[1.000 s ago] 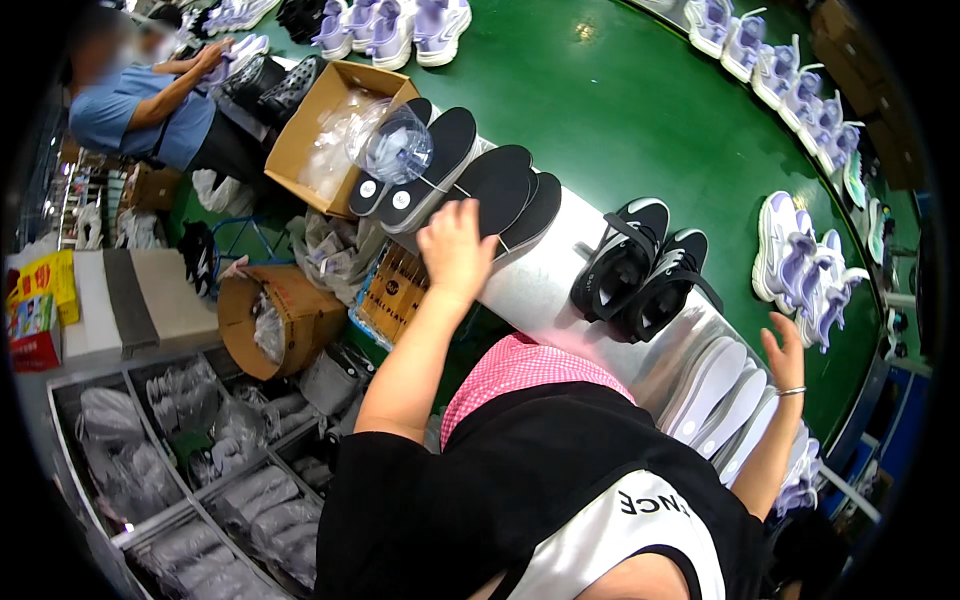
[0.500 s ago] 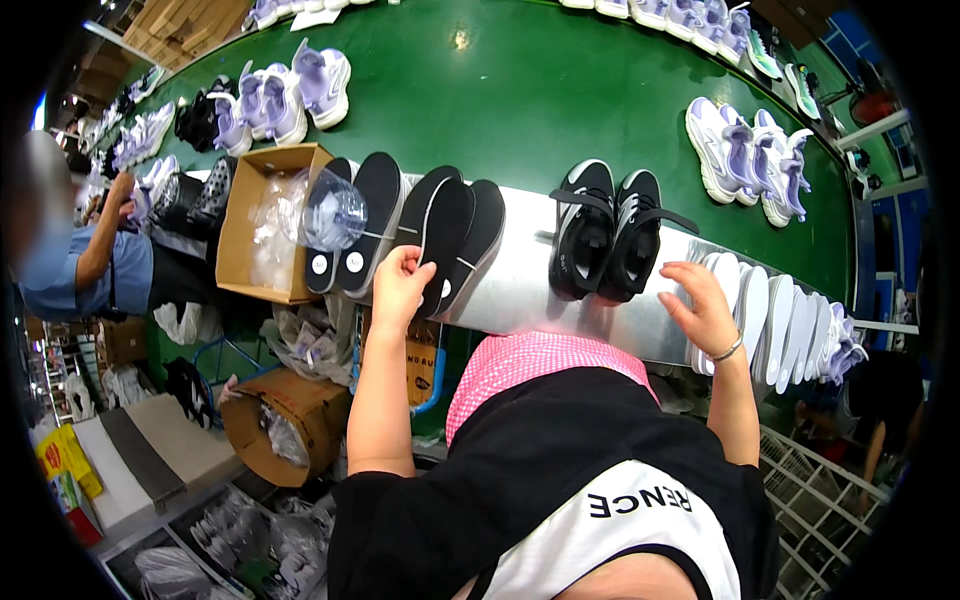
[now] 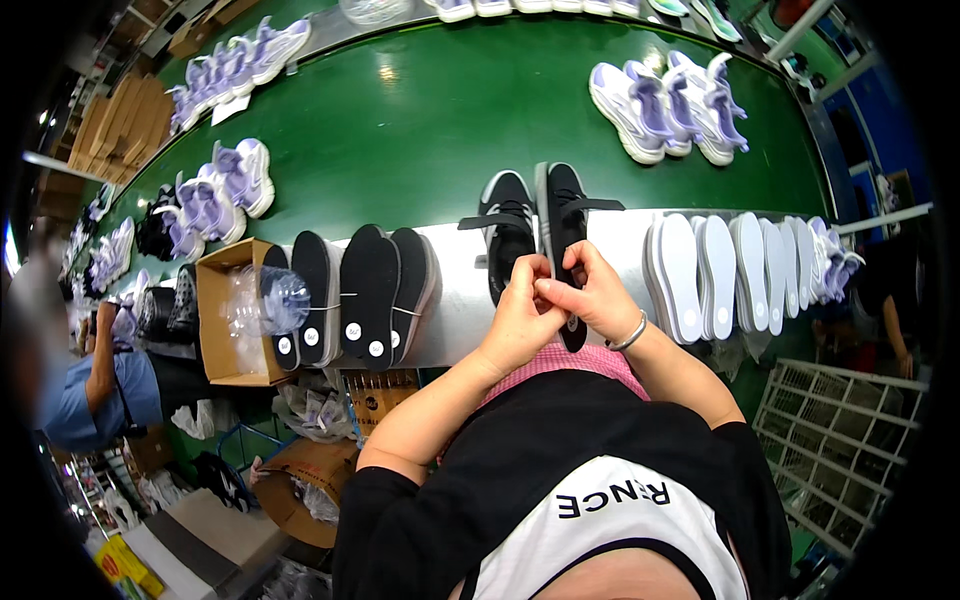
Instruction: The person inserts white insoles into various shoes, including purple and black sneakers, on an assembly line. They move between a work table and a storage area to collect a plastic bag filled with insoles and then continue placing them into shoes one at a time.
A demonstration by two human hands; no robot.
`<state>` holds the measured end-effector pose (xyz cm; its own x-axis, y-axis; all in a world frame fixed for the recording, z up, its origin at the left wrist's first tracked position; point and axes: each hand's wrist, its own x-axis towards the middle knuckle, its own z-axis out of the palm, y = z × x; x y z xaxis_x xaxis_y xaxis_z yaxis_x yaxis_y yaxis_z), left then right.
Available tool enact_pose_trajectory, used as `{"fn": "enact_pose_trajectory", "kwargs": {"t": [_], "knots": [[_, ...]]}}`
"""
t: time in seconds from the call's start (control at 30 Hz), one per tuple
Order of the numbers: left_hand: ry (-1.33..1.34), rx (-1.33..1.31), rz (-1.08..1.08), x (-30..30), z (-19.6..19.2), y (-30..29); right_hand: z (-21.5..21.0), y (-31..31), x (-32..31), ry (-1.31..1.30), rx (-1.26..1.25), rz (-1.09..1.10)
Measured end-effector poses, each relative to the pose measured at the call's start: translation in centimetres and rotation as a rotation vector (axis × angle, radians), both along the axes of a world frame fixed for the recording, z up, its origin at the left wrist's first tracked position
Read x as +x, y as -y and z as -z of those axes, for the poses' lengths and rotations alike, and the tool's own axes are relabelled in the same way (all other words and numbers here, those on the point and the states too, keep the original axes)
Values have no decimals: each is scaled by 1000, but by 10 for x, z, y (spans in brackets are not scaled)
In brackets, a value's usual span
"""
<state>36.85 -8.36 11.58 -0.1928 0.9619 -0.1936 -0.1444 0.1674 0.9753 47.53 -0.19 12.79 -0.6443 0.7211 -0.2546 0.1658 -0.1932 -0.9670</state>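
My left hand (image 3: 522, 312) and my right hand (image 3: 592, 300) meet over the opening of a pair of black shoes, fingers pinched. Between them is a black insole (image 3: 573, 338), its heel end with a round white sticker showing below my fingers; the rest is partly hidden. The left black shoe (image 3: 507, 215) stands beside the right black shoe (image 3: 568, 195), toes pointing away, straps sticking out sideways. To the left, on the metal ledge (image 3: 455, 270), lie stacks of black insoles (image 3: 370, 290) with white stickers.
An open cardboard box (image 3: 222, 340) with clear plastic stands left of the insoles. White insoles (image 3: 680, 280) line the ledge at right. White-and-purple shoes (image 3: 665, 105) stand on the green conveyor belt (image 3: 430, 130). A co-worker in a blue shirt (image 3: 100, 390) is at far left.
My left hand has left the insole stacks, bringing a black insole right to the shoes. My right hand has moved left and closed beside it. The view has shifted.
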Motion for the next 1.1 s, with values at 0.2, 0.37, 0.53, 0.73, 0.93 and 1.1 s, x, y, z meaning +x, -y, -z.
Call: {"fn": "enact_pose_trajectory", "kwargs": {"t": [0.2, 0.37, 0.53, 0.73, 0.93, 1.1], "knots": [[-496, 187, 37, -25, 4, -40, -10, -42, 73, 60, 89, 192], [-1378, 341, 308, -12, 25, -95, -17, -43, 107, 259, -54, -125], [-1151, 100, 493, -5, 37, -124, -22, -40, 114, 282, -225, -193], [-785, 226, 456, -8, 48, -115, -15, -52, 111, 376, -389, -229], [-1312, 349, 482, 4, 50, -106, -12, -51, 103, 408, -385, -330], [-1023, 193, 407, 4, 38, -108, -17, -56, 108, 438, -362, -319]]}}
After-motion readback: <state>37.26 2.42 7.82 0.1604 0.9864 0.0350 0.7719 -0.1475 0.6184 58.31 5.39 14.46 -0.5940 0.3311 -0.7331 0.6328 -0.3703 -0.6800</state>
